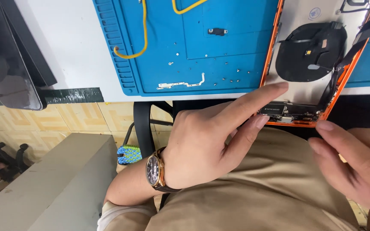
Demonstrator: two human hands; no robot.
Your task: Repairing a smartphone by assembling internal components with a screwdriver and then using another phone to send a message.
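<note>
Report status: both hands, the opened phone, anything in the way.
Left hand fingers on the opened orange-framed phone at its lower edge. Right hand open, just off it. Loose screws on blue mat, clear of hands.
</note>
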